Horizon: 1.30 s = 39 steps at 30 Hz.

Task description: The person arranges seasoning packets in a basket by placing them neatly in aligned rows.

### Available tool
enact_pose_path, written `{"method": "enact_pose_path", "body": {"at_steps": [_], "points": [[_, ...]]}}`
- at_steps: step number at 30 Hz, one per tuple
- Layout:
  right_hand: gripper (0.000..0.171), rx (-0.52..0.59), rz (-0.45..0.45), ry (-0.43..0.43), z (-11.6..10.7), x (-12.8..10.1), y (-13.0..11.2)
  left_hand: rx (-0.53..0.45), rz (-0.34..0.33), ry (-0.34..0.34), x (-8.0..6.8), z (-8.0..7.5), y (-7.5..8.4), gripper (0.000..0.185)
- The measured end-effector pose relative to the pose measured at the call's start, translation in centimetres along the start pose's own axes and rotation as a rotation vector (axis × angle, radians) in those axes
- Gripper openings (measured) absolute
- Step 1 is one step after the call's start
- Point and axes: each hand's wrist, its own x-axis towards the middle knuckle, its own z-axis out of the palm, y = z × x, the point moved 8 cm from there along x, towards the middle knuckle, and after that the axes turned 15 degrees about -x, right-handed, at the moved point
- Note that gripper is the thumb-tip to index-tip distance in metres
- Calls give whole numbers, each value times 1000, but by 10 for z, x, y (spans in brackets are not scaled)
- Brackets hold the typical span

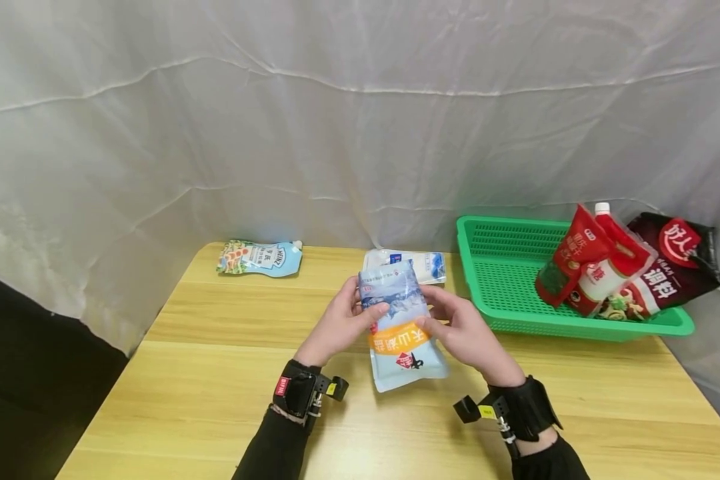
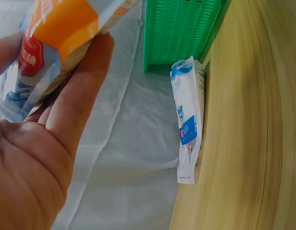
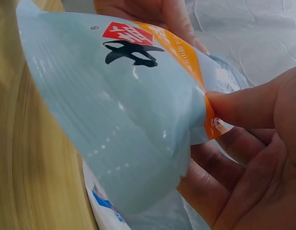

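Observation:
A light blue salt packet [image 1: 401, 317] with an orange band is held up over the table between both hands. My left hand [image 1: 343, 323] grips its left edge, thumb across the front and fingers behind. On the opposite edge, my right hand [image 1: 465, 330] pinches it, the thumb pressing into the orange band in the right wrist view, where the packet [image 3: 114, 105] bulges and creases. Behind the held packet lies a white and blue packet [image 1: 432, 267], partly covered in the head view; the left wrist view shows this white packet [image 2: 188, 120] near the table's back edge.
At the right stands a green basket [image 1: 498, 320] holding a red pouch [image 1: 576, 257], a red and white spouted pouch [image 1: 612, 267] and a dark seasoning bag [image 1: 672, 267]. A Heinz pouch [image 1: 261, 259] lies at the back left. Grey cloth [image 1: 336, 133] hangs behind the wooden table [image 1: 216, 387].

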Motion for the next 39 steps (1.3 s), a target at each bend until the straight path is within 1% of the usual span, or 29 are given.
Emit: {"method": "enact_pose_path", "body": {"at_steps": [6, 9, 13, 18, 21, 24, 28, 32, 35, 39], "points": [[54, 21, 14, -5, 3, 1, 2, 15, 12, 24, 0, -2, 0, 64], [55, 24, 27, 8, 3, 2, 2, 9, 24, 41, 0, -3, 1, 64], [55, 34, 49, 40, 2, 3, 4, -8, 45, 83, 0, -7, 2, 63], [53, 64, 89, 83, 1, 5, 11, -55, 106, 139, 0, -12, 7, 58], [53, 85, 104, 87, 3, 6, 13, -83, 152, 179, 0, -16, 10, 53], [54, 104, 110, 88, 5, 7, 14, -103, 195, 232, -2, -22, 13, 51], [53, 201, 131, 86, 12, 7, 16, -127, 236, 295, -4, -29, 16, 50], [52, 298, 146, 93, 18, 7, 16, -145, 237, 329, -5, -33, 17, 49], [51, 314, 145, 119, 19, 6, 16, -151, 228, 335, -4, -33, 16, 50], [50, 309, 147, 159, 16, 4, 15, -165, 225, 323, -3, -32, 15, 50]]}}
